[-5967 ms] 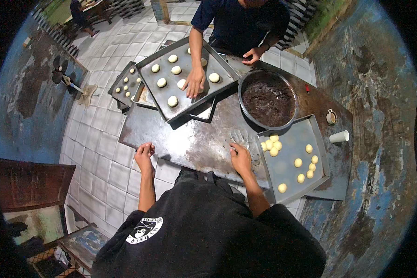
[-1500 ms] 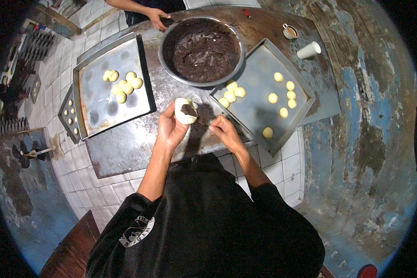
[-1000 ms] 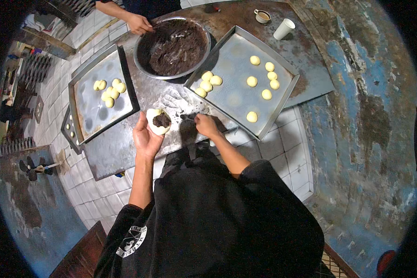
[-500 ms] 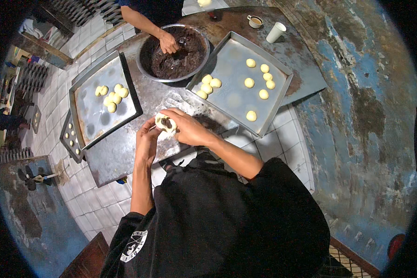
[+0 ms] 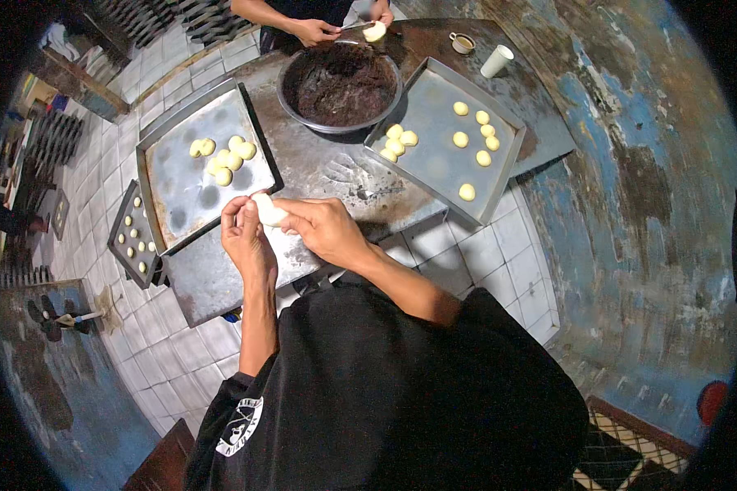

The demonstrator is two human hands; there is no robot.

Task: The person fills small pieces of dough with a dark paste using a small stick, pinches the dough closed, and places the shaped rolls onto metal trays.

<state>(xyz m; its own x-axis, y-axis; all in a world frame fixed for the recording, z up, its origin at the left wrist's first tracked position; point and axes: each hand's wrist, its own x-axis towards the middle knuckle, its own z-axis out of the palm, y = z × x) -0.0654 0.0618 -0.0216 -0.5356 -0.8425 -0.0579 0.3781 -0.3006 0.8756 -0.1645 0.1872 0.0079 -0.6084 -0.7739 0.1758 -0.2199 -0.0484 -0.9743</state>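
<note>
A pale piece of dough is pinched between my two hands above the near edge of the metal table. My left hand grips its left side with thumb and fingertips. From the right, my right hand closes on the same dough, whose dark filling no longer shows. Beyond my hands stands a metal bowl of dark crumbly filling. Yellowish dough balls sit grouped in the left tray, and several more are spread over the right tray.
Across the table a co-worker's hands hold a utensil and a dough piece. A white cup and a small mug stand at the far right. A lower tray of dough balls sits past the table's left side.
The dough in my hands has been turned and pinched so its filling is hidden. The co-worker's hand has left the bowl and now both hold dough and a utensil. My view has shifted slightly.
</note>
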